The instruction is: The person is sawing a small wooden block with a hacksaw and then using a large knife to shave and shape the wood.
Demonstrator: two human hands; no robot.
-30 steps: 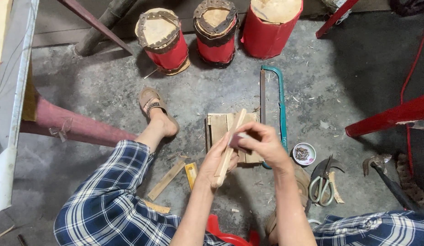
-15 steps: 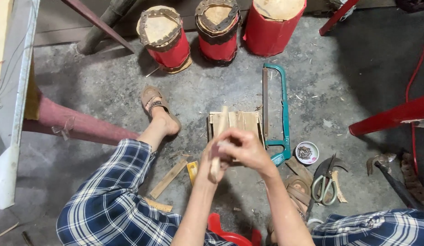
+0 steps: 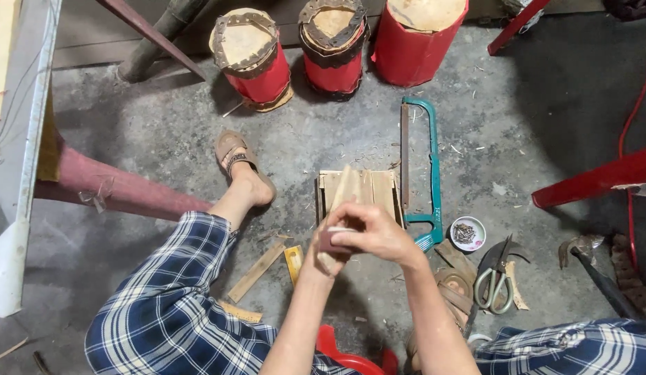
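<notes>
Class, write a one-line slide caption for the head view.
Seated on concrete, both hands grip a pale wooden strip above a small slatted wooden block, beside a teal-framed hand saw.

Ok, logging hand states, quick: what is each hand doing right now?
Left hand: closed around the lower end of a thin wooden strip.
Right hand: closed on a small dark block, pressed against that strip.

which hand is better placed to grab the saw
Right. The right hand is on the same side as the saw, which lies just beyond it; the left hand sits farther away, holding the wood strip.
</notes>
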